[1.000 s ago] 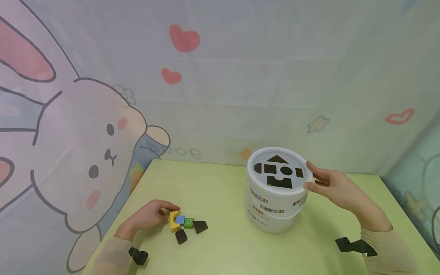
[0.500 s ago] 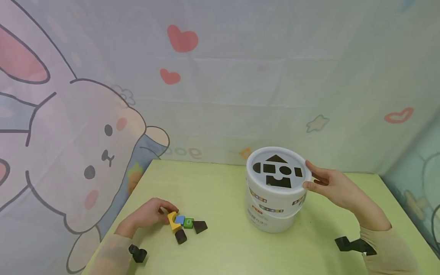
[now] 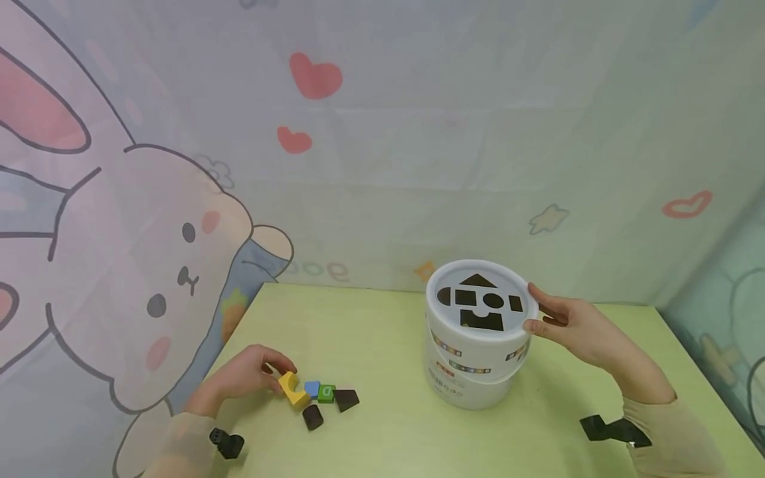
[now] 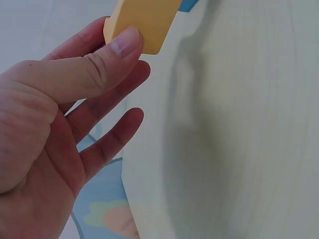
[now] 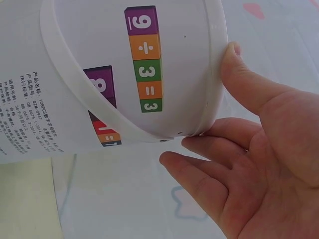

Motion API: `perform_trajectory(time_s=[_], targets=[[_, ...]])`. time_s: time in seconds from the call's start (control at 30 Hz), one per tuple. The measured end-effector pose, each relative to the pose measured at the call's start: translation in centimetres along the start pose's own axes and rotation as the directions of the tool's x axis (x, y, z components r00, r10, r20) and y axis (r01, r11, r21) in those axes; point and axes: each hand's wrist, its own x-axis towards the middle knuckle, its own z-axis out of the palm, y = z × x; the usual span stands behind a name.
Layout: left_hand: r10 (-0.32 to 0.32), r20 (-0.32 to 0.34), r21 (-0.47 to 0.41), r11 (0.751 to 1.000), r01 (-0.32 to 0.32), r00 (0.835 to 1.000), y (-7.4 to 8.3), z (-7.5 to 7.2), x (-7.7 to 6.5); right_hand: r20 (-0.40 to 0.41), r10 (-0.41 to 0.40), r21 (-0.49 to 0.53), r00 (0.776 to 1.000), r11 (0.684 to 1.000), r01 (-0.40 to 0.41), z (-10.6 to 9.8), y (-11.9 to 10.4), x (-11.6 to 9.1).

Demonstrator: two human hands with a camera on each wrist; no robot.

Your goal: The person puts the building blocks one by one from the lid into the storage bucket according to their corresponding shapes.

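My left hand (image 3: pixel 248 375) pinches a yellow arch block (image 3: pixel 293 391) between thumb and fingers; in the left wrist view the thumb (image 4: pixel 112 59) presses on the block's face, the lower fingers spread apart. Close to it lie a blue block (image 3: pixel 313 390), a green letter block (image 3: pixel 326 394), a dark four-sided block (image 3: pixel 346 399) and a dark round-sided block (image 3: pixel 313 417). At the right stands a white bucket (image 3: pixel 472 392), its lid (image 3: pixel 439 277) cut with several shaped holes. My right hand (image 3: pixel 576 328) rests at the lid's right rim, thumb and fingertips touching it with the fingers loosely extended.
Everything stands on a light green table (image 3: pixel 382 345). Behind rises a cloth backdrop (image 3: pixel 418 166) printed with a rabbit and hearts. A dark cable (image 3: pixel 754 398) hangs at the far right. Black camera mounts (image 3: pixel 615 430) sit on both wrists.
My left hand has taken the yellow arch block from beside the blue block, drawing it left and tilting it. My right hand stays at the bucket's rim.
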Motion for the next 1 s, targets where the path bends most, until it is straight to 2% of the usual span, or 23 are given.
perform_trajectory(time_s=[0.2,0.4,0.53,0.67,0.8,1.0], targets=[[0.015,-0.057,-0.042,0.999,-0.017,0.998,0.4,-0.8,-0.9,0.005,0.007,0.002,1.0,1.0,-0.007,0.2,-0.1,-0.1],[0.048,-0.119,-0.119,0.991,-0.063,0.992,1.4,-0.9,-0.2,-0.001,-0.01,-0.004,1.0,1.0,0.01,0.2,0.0,-0.1],[0.011,-0.173,-0.179,0.983,-0.042,0.985,2.7,-0.5,1.1,-0.003,-0.015,-0.007,1.0,1.0,0.015,0.1,0.0,0.0],[0.01,-0.24,-0.202,0.977,-0.06,0.971,4.5,0.2,2.7,-0.004,-0.003,-0.014,1.0,1.0,0.002,0.0,-0.1,0.0],[0.042,-0.292,-0.213,0.971,-0.108,0.955,7.0,1.0,4.5,-0.002,0.0,-0.007,1.0,1.0,0.0,0.0,-0.1,-0.1],[0.067,-0.336,-0.253,0.954,-0.158,0.94,11.2,2.0,7.3,-0.003,0.001,0.002,1.0,1.0,-0.001,0.0,-0.2,-0.1]])
